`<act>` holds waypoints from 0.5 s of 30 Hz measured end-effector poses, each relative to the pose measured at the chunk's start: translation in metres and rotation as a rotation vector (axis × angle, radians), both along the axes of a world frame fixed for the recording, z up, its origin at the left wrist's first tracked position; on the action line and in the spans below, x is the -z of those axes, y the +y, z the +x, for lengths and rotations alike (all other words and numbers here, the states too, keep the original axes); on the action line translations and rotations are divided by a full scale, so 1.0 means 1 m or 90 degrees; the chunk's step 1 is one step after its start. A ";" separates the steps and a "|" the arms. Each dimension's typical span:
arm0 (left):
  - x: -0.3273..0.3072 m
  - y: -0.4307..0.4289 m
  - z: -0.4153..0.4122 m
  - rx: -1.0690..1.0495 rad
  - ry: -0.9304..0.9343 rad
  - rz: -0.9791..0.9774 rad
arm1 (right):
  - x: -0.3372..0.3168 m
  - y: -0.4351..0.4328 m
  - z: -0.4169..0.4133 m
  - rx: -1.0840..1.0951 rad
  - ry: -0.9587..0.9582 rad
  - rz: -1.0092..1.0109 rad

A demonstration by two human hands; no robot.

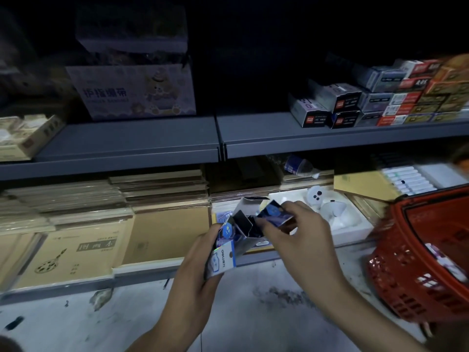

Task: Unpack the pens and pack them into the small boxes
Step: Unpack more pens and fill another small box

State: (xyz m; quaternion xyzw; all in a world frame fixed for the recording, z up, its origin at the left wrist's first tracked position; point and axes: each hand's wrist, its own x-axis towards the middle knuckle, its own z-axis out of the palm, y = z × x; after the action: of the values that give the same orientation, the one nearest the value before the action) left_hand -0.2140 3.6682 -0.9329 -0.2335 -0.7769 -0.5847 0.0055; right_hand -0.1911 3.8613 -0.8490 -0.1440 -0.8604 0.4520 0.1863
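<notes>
Carton of blue-and-white printed card, small and oblong (223,246), sits clamped in my left hand (200,260), long axis tilting up and away, mouth open. Right hand (294,232), nearer the mouth, pinches its flap (272,212). Pens unseen inside.

Grey metal shelf (142,138) with boxes (355,102); below, stacked flat cartons (157,189); stained concrete floor (76,323).

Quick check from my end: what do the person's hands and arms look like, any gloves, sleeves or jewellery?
Both are bare: the left hand and right hand wear no gloves, and no rings or watch show. The forearms are uncovered down to the bottom edge of the picture, with no sleeve in view.
</notes>
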 end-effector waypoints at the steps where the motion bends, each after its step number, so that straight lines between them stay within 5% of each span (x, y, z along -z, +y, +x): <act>1: 0.001 0.000 0.000 0.001 -0.016 -0.002 | 0.001 -0.002 0.000 0.002 -0.001 0.017; 7: 0.003 -0.001 0.004 -0.012 0.026 -0.070 | 0.001 0.004 0.002 -0.011 -0.020 -0.026; 11: 0.009 -0.001 0.007 0.016 -0.058 -0.028 | 0.002 -0.007 0.003 -0.059 -0.067 -0.060; 15: 0.011 -0.006 0.007 -0.013 0.048 -0.082 | 0.008 -0.018 0.003 -0.117 -0.163 -0.030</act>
State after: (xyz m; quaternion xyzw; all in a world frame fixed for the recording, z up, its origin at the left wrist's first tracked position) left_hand -0.2075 3.6622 -0.9436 -0.2473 -0.8143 -0.5245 0.0257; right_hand -0.1877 3.8435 -0.8574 -0.1252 -0.8758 0.4653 0.0293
